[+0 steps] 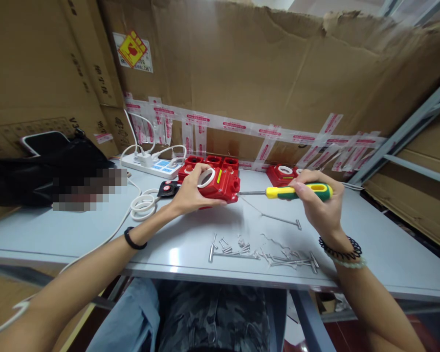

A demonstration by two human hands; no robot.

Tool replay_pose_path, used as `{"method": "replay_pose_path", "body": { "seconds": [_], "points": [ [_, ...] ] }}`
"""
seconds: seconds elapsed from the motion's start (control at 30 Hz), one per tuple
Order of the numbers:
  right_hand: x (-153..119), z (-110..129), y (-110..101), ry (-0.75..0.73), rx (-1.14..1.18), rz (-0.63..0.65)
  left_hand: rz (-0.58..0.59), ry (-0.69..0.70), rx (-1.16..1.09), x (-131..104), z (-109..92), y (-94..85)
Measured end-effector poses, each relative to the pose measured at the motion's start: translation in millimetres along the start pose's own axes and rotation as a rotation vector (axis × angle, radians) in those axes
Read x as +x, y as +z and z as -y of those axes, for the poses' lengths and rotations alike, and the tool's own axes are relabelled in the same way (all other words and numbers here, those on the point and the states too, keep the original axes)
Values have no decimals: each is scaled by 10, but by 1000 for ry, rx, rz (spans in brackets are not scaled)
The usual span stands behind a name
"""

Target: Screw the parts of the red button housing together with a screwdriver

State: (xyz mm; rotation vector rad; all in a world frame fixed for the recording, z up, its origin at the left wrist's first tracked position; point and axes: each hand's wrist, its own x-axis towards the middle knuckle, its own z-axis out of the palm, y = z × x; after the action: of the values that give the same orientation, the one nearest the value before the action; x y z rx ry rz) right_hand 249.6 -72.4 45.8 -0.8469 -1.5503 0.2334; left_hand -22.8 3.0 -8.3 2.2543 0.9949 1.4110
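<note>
My left hand point(193, 194) is wrapped round a red housing point(225, 185) with a white ring on its face, holding it tilted above the table. In my right hand point(317, 200) is a yellow and green screwdriver point(278, 192), its shaft pointing left. The tip meets the housing's lower right corner, where a thin strand hangs down toward a metal T-shaped rod point(281, 219). Nearer the front edge lie several loose screws point(225, 246), more T-shaped rods point(293, 261) and thin wire-like pieces.
Several red housings point(213, 161) stand behind my left hand, others point(280, 172) at the back right. A white power strip point(157, 166), coiled white cable point(143, 208) and black bag point(47, 166) are on the left. Cardboard point(242, 73) walls the back; a metal frame point(403, 127) rises right.
</note>
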Motion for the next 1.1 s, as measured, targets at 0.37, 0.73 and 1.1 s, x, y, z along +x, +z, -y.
{"method": "replay_pose_path", "body": {
  "seconds": [0.37,0.73,1.1],
  "points": [
    [-1,22,24,-56,-42,-8,6,-32,-5,0,-8,-10],
    [-82,-42,134,-27,-102,-246,36,36,13,-19,-20,3],
    [-15,-110,13,-14,-87,26,17,70,91,-1,22,-54]
  ]
}}
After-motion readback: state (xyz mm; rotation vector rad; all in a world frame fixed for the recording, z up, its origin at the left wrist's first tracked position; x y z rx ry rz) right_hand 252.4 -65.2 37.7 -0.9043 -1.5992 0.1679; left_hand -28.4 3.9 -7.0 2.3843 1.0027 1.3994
